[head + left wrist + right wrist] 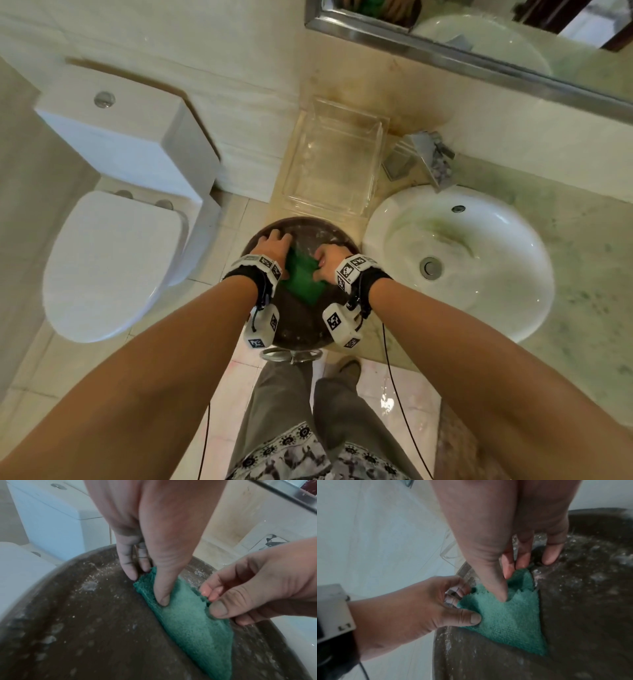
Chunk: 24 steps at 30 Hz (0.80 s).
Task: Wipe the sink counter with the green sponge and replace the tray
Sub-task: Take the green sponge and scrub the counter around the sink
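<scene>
A person is standing at a bathroom vanity, 2 bare hands working 1 green sponge [301, 275], a thin, coarse-fibred scouring pad with a ragged, torn edge, lying folded on the round dark-brown seat of a stool [301, 322] dusted with pale specks. The left hand [272, 247] is pinching the sponge's far corner, thumb pressing on top while the fingers [127, 562] are curling under the edge. The right hand [329, 262] is pinching the torn side of the sponge between thumb and fingertips [508, 569]. In the left wrist view the sponge [188, 623] is showing as a rough teal wedge with 1 fold running along its length; in the right wrist view the same sponge [510, 623] is showing jagged notches along its upper edge.

Behind the stool, 1 clear, rectangular plastic tray [334, 161] with raised walls is sitting on the stained beige marble bench [582, 240], just left of 1 glossy white oval ceramic basin [459, 260] with green streaks inside. 1 square chrome tap [433, 159] is standing at the basin's back rim. 1 white ceramic toilet [113, 219] with a closed lid is standing to the left, and 1 metal-framed mirror [479, 37] is hanging above the bench. 2 white tagged wrist units are strapped on the forearms.
</scene>
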{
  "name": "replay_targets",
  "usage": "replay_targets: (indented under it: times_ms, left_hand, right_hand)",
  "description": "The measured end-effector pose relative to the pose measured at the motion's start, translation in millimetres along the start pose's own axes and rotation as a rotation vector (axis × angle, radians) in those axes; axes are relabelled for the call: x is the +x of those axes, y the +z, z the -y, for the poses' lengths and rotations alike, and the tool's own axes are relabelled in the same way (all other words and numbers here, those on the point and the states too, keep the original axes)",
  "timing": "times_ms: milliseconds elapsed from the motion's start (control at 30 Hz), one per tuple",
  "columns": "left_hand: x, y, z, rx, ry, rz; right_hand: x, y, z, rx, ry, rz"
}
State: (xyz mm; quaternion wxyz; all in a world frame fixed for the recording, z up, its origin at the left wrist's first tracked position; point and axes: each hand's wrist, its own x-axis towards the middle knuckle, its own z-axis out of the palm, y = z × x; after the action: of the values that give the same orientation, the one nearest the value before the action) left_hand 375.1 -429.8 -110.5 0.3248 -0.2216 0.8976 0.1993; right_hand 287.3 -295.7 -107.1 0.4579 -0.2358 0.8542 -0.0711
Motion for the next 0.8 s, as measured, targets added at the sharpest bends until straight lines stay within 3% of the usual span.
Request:
replay_targets:
  times_ms: [200,400,633,800]
  left_hand:
    - [-2,-5,3,0.023,0.006,0.001]
    - [-22,-42,-10,-0.355,0.01,-0.02]
    - [-47,-77,-32,-0.586,0.095,-0.046]
    - [-75,-79,-69,-0.666,0.155,-0.155]
  right_hand:
    - [-1,2,1,0.062,0.023,0.042]
    - [-28,-23,3,0.22,0.001,0.03]
    - [-74,-55,-9,0.743,0.033,0.086]
    - [-101,-66,-30,0.882,0.071,-0.076]
